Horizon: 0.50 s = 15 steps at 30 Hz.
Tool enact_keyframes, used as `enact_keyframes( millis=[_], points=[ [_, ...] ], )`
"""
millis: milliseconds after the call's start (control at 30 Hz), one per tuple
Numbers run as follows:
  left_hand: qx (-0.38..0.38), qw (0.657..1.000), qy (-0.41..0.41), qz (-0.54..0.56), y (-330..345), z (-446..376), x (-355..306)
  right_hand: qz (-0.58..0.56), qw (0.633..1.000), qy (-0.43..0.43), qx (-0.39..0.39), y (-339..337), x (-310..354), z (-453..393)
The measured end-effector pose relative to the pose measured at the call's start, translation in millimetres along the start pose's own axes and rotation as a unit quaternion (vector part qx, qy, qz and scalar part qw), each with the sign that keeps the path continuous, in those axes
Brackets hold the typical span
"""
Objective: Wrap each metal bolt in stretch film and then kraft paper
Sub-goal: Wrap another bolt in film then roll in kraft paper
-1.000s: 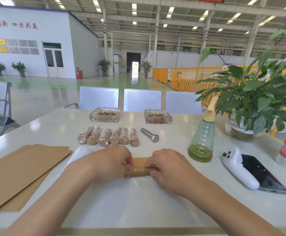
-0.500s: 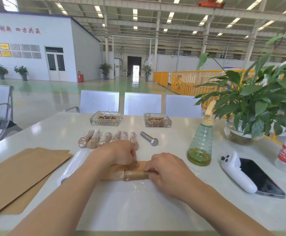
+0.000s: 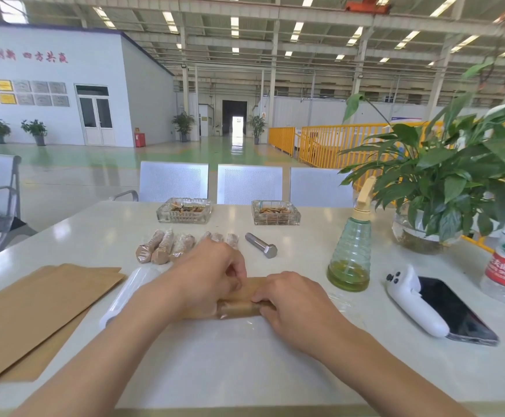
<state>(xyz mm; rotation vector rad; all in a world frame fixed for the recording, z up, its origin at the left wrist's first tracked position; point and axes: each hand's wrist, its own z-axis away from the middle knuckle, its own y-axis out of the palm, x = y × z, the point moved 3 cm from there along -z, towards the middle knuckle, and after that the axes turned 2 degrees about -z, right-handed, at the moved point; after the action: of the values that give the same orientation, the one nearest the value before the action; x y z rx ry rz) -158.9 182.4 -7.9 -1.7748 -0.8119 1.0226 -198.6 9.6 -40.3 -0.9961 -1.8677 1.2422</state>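
Paper roll [image 3: 239, 308] lying on the table [image 3: 305, 371], near the front, right between both hands, on clear film [image 3: 340, 299]. Long way running left to right. Left hand [image 3: 212, 275] curled over the left end, fingers pinching the brown paper. Right hand [image 3: 293, 302] holding the right end, fingertips pressed on top. Both equally close, one at each end. Head end hidden, so no telling which way it points. Probably rolling away next, toward the bare bolt [image 3: 260, 245] and the wrapped bolts [image 3: 167, 246] farther back.
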Motion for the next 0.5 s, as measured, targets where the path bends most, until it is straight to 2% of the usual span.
enact_keyframes(
  millis=[133, 333, 500],
  points=[
    [-0.043, 0.998, 0.007, -0.049, 0, 18, -8, 0.015, 1.0, 0.009, 0.006, -2, 3, 1],
    [0.011, 0.992, 0.035, -0.123, 4, 26, -14, 0.054, 0.998, 0.009, 0.011, -3, 11, 4],
    [-0.011, 0.985, 0.045, -0.165, 7, 30, -11, 0.068, 0.998, -0.002, 0.01, -4, 13, 7]
  ],
)
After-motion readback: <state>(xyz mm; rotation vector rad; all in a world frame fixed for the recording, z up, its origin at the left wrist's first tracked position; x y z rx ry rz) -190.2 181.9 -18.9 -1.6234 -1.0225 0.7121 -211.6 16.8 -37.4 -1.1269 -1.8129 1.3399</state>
